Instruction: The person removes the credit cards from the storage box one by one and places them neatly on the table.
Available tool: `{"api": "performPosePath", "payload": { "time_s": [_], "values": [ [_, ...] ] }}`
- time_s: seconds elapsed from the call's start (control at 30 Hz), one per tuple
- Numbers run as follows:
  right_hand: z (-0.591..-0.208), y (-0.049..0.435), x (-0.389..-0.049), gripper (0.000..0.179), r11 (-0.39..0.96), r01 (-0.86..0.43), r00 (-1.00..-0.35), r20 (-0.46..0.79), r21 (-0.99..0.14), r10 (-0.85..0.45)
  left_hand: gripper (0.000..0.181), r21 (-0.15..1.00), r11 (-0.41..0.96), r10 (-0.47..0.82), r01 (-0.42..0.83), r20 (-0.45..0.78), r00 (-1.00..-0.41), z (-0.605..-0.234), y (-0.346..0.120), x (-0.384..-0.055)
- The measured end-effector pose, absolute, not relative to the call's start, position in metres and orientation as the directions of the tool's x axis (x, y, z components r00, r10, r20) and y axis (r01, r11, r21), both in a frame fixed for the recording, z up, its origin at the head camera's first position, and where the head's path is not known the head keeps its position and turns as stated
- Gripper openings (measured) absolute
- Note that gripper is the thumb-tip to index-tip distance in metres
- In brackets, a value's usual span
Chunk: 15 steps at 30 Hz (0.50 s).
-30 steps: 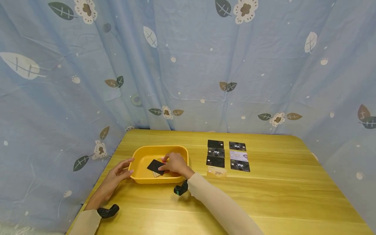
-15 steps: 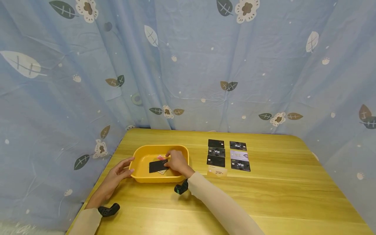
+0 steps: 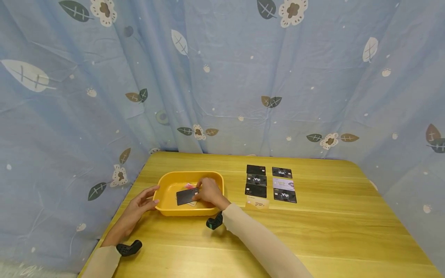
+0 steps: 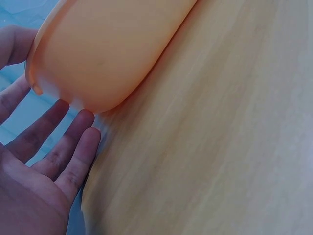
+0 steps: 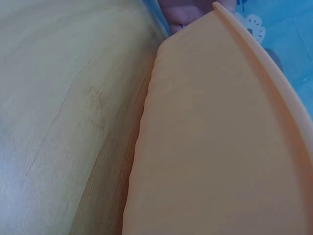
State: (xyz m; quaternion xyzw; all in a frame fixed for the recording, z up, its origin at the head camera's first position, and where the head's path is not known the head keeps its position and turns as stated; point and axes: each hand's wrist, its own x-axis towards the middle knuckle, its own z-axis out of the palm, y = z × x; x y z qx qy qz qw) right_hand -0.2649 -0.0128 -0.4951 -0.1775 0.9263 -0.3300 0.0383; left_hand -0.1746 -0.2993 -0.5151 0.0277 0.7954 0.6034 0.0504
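Note:
My right hand (image 3: 209,191) is inside a yellow plastic tray (image 3: 167,184), pinching a black card (image 3: 184,197) by its right end, between thumb and fingers. The card lies slightly tilted over a pale card (image 3: 192,203), which shows only at its lower edge. Something pink (image 3: 189,186) lies just behind them, partly covered. My left hand (image 3: 139,204) holds the tray's left end at the rim; in the left wrist view its fingertips (image 4: 84,117) are right at the outer wall. The right wrist view shows the tray's outer wall (image 5: 210,127), which hides the right hand.
Right of the tray, bank-style cards lie in two columns on the wooden table (image 3: 330,216). The left column has black cards (image 3: 255,190) and a gold card (image 3: 257,202); the right has black cards (image 3: 285,195) around a lilac card (image 3: 283,183). A blue curtain (image 3: 236,77) hangs behind.
The right hand has turned the black card from slanted to nearly level and shifted it slightly right, uncovering more of the pink thing. The left hand stays at the tray's rim.

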Motion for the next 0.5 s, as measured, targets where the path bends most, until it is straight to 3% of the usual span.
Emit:
{"api": "performPosePath", "payload": {
  "time_s": [0.23, 0.5],
  "values": [
    [-0.4913, -0.0122, -0.2635, 0.023, 0.659, -0.256, -0.952, 0.064, -0.707, -0.300, 0.063, 0.965, 0.263, 0.104, -0.016, -0.045, -0.994, -0.5139, -0.2987, -0.1744],
    [-0.4902, -0.0104, -0.2620, 0.017, 0.571, -0.233, -0.957, 0.083, -0.787, -0.277, 0.063, 0.965, 0.262, 0.106, -0.010, -0.039, -0.994, -0.5150, -0.2990, -0.1744]
  ]
}}
